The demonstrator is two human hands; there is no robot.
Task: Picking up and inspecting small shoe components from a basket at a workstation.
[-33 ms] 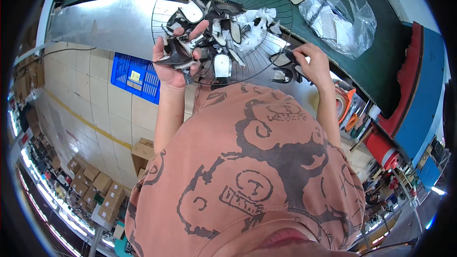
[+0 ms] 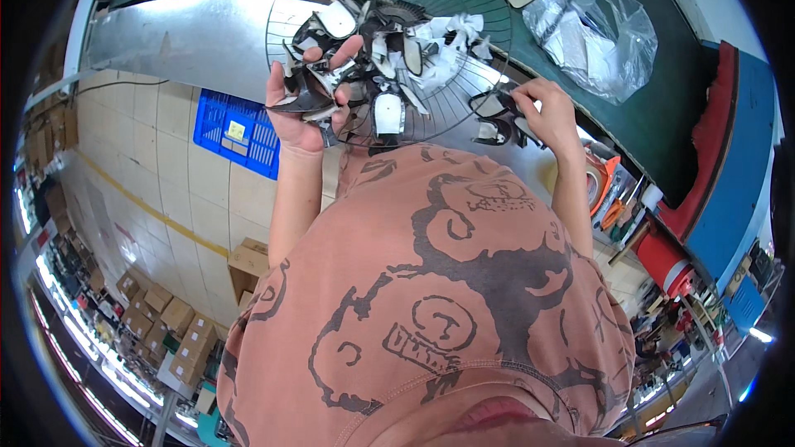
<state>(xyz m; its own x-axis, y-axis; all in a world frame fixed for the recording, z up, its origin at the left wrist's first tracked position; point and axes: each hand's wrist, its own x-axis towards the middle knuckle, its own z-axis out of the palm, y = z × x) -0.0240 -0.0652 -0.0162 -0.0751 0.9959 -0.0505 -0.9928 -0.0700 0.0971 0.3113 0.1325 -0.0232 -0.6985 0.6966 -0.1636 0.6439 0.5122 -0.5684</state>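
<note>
My left hand (image 2: pixel 296 128) is raised palm up, its fingers curled around several black shoe parts (image 2: pixel 308 101) with pale linings. On the right, my right hand (image 2: pixel 553 114) pinches the edge of a black shoe part (image 2: pixel 490 103) with a light inner face. Close below it lies another black shoe part (image 2: pixel 490 132). Between the hands is a heap of black shoe pieces, among them a white insole-shaped piece (image 2: pixel 388 112), and crumpled white paper (image 2: pixel 439 74). A round wire guard (image 2: pixel 510 29) overlaps the heap; I cannot tell whether its wires lie over or under the pieces.
A metal worktop (image 2: pixel 166 43) stretches left, with a green tabletop (image 2: pixel 662 136) behind and to the right. There sits a clear plastic bag (image 2: pixel 627 45) of white pieces. Orange-handled tools (image 2: pixel 613 213) lie beyond my right forearm. A blue crate (image 2: pixel 267 146) and cardboard boxes (image 2: pixel 177 316) stand lower left.
</note>
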